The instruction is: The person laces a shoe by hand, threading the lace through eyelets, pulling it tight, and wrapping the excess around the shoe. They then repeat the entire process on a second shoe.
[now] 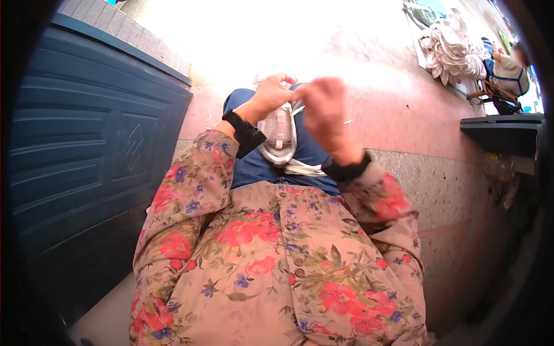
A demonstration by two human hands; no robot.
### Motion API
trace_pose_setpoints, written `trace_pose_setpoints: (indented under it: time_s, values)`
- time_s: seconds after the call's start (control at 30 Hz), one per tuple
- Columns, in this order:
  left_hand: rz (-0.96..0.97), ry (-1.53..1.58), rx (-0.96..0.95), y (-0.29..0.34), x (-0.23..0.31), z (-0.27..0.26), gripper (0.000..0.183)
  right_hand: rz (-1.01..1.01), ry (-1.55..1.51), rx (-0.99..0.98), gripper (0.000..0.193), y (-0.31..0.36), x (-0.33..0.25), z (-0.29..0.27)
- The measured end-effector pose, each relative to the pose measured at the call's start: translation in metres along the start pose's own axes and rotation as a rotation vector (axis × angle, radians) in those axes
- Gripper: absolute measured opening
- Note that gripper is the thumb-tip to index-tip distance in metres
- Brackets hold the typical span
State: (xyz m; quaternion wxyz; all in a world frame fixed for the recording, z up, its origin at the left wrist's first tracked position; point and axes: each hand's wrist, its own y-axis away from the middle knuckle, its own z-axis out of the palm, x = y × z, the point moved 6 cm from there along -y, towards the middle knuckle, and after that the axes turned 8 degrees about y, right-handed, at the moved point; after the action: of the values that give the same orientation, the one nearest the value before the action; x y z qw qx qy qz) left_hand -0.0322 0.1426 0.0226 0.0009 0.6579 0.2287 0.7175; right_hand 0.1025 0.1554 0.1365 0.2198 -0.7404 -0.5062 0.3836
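A pale pink and white sneaker (278, 128) rests on my lap between my denim-covered thighs, its rounded end toward me. Over its far part my left hand (270, 96) has its fingers curled, with the thumb close to my right hand's fingertips. My right hand (326, 109), blurred by motion, is closed just to the right of the sneaker. A white lace-like strip (298, 108) shows beside the shoe below the fingertips. What either hand pinches is too small and smeared to make out. More white cord or strips (306, 169) lie across my lap near the shoe's near end.
A dark blue panelled door or cabinet (104, 115) stands close on my left. At the far right is a heap of pale shoes (453, 49), with a seated person (511, 72) beside it. A dark ledge (502, 135) juts in from the right.
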Motion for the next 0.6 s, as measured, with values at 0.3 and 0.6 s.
trace_pose_setpoints:
  time_s: [0.3,0.6]
  values:
    - [0.267,-0.999,0.220,0.017,0.003,-0.020,0.023,0.234,-0.301,0.989,0.018,-0.063,0.041,-0.262]
    - [0.100,-1.244,0.039,0.033,0.007,-0.039,0.025,0.955,-1.029,0.038,0.020,0.005,0.082,-0.061]
